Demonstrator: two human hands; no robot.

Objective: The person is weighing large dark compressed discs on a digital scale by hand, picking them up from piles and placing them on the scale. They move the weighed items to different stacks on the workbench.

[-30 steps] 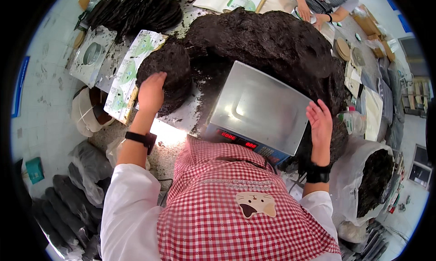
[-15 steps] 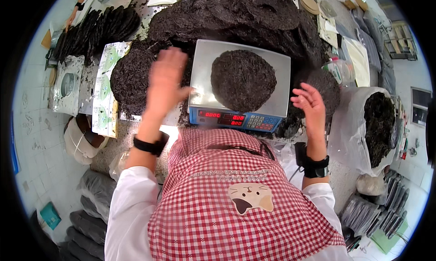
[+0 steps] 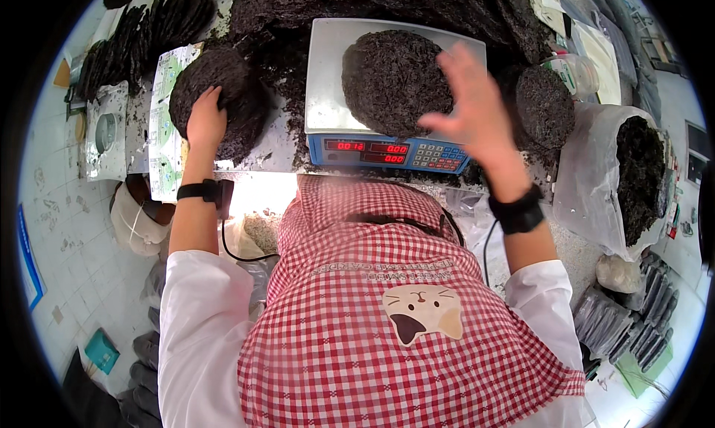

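A flat, round, near-black cake that looks like dried seaweed (image 3: 395, 82) lies on the steel pan (image 3: 325, 74) of a blue digital scale (image 3: 346, 156). My right hand (image 3: 473, 104), blurred by motion, is over the pan's right side at that cake's right edge, thumb and fingers spread. At the left, a stack of similar cakes (image 3: 238, 126) rests on the table. My left hand (image 3: 206, 123) is on the stack's front left, fingers bent over the near edge of the top seaweed cake (image 3: 216, 67); the fingers' undersides are hidden.
Behind the scale rises a large heap of dark cakes (image 3: 357, 7). More seaweed cakes (image 3: 547, 104) lie right of it, by a clear plastic jar (image 3: 577, 74). A clear bag (image 3: 588, 175) of dark flakes stands at the right. Thin dark cakes (image 3: 141, 45) stand in a row at far left.
My left hand has moved left and down onto the left stack and bent its fingers. The right hand has come in over the scale's right side. The scale's red display has changed.
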